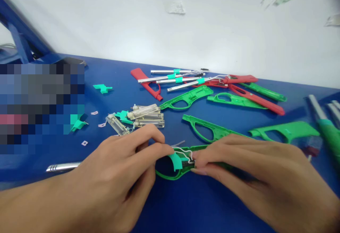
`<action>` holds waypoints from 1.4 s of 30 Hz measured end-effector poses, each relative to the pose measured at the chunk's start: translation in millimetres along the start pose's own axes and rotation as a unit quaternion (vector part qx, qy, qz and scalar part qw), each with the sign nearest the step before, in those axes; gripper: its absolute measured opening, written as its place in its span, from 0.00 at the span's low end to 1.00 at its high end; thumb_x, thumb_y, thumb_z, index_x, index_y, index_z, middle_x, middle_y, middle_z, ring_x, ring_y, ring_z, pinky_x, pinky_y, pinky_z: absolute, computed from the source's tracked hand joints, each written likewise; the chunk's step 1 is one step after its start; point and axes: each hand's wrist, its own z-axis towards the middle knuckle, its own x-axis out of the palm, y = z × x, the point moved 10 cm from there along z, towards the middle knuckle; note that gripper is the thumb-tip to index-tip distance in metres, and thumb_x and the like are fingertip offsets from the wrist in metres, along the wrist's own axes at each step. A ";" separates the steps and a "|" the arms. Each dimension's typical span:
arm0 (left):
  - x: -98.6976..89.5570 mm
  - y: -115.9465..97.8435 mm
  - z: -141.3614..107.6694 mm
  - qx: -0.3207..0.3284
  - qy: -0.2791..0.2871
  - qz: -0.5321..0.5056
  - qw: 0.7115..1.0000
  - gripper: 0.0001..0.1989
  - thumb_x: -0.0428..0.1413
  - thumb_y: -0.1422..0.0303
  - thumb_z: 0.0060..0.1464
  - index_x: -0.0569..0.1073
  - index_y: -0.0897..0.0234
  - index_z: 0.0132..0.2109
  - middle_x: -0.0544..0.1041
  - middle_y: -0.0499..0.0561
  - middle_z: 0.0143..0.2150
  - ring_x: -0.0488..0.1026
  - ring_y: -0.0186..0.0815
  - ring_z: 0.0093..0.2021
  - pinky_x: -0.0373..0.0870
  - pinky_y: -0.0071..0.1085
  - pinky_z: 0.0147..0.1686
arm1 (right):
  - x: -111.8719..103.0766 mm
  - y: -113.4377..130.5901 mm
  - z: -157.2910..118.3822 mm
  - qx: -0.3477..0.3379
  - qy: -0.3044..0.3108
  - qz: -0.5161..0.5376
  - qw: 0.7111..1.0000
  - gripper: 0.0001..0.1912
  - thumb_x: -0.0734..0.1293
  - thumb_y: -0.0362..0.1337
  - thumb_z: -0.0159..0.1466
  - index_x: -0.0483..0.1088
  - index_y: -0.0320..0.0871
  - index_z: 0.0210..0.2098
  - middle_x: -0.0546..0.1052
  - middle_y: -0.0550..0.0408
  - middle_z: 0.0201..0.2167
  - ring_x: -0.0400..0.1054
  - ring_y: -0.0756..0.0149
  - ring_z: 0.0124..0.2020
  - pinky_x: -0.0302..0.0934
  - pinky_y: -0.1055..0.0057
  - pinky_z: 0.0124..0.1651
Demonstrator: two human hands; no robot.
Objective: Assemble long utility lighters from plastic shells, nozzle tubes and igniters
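Note:
Low in the middle lies a green lighter shell half, inner side up, partly covered by both hands. My left hand is closed around its front end, a fingertip against the teal trigger. A silver metal tube sticks out to the left from behind this hand; whether it joins the shell is hidden. My right hand is over the handle end, thumb and forefinger pinched where a thin white wire loops beside the trigger. The fingers cover whatever the wire runs into.
Several clear fuel tanks lie beyond my left hand, near a loose teal trigger and small pale clips. Farther back are silver tubes with wires, red shells and green shells. A white wall borders the blue table.

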 end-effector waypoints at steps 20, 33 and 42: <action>-1.0 0.3 3.4 0.003 -0.006 0.005 1.000 0.13 0.48 0.80 0.68 0.71 0.62 0.53 0.74 0.53 0.50 0.75 0.29 0.40 0.68 0.28 0.32 | -3.1 -7.4 -0.1 0.033 -0.027 -0.014 0.999 0.05 0.68 0.34 0.72 0.74 0.54 0.44 0.83 0.74 0.36 0.79 0.80 0.32 0.68 0.89 0.38; -0.1 -0.1 3.0 -0.003 -0.011 0.025 1.000 0.11 0.51 0.76 0.67 0.70 0.60 0.53 0.74 0.52 0.48 0.75 0.31 0.40 0.70 0.29 0.31 | -1.9 -2.2 1.9 0.021 -0.015 0.010 1.000 0.08 0.70 0.30 0.68 0.75 0.51 0.37 0.81 0.72 0.32 0.74 0.79 0.32 0.66 0.85 0.40; -1.2 -2.0 1.6 0.000 -0.002 0.041 0.999 0.11 0.52 0.73 0.66 0.70 0.59 0.53 0.74 0.51 0.47 0.75 0.31 0.37 0.73 0.27 0.30 | -2.0 -2.5 1.1 0.012 -0.012 0.003 1.000 0.09 0.68 0.28 0.69 0.75 0.50 0.39 0.81 0.70 0.34 0.75 0.78 0.33 0.65 0.81 0.40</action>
